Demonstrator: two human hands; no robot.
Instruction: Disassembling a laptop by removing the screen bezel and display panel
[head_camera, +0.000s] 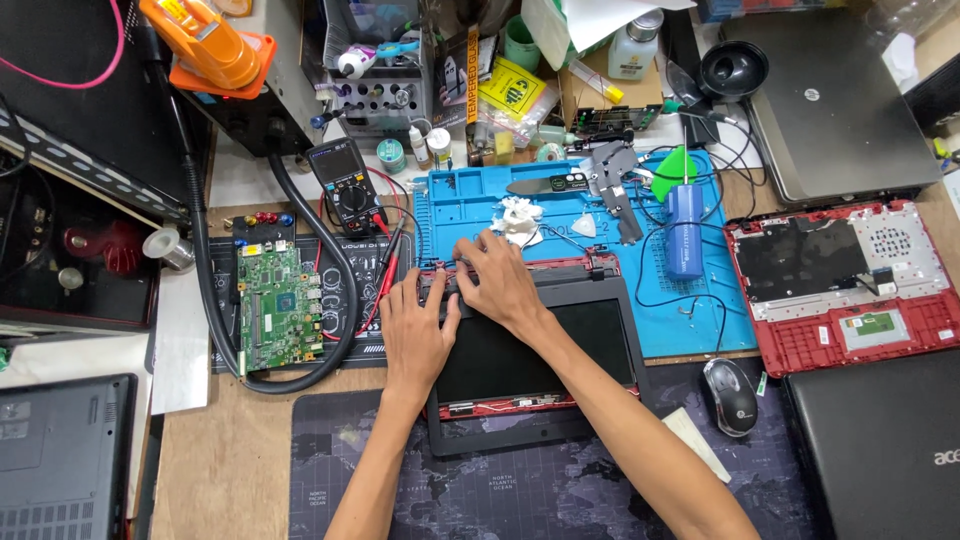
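A red-framed laptop screen assembly (540, 360) lies flat in the middle of the bench, its dark panel up and its black bezel partly loose at the near edge. My left hand (418, 325) rests on the panel's far left corner, fingers pressing at the hinge edge. My right hand (500, 280) lies next to it on the far edge, fingers spread over the red frame. Both hands press on the assembly rather than lift it.
A blue silicone work mat (460, 205) lies behind, with a crumpled white wipe (520, 220), metal hinge parts (612, 185) and a blue cylinder (685, 228). A green circuit board (278, 305) and multimeter (343, 185) sit left. A red laptop base (845, 285), mouse (731, 395) and closed laptops sit right.
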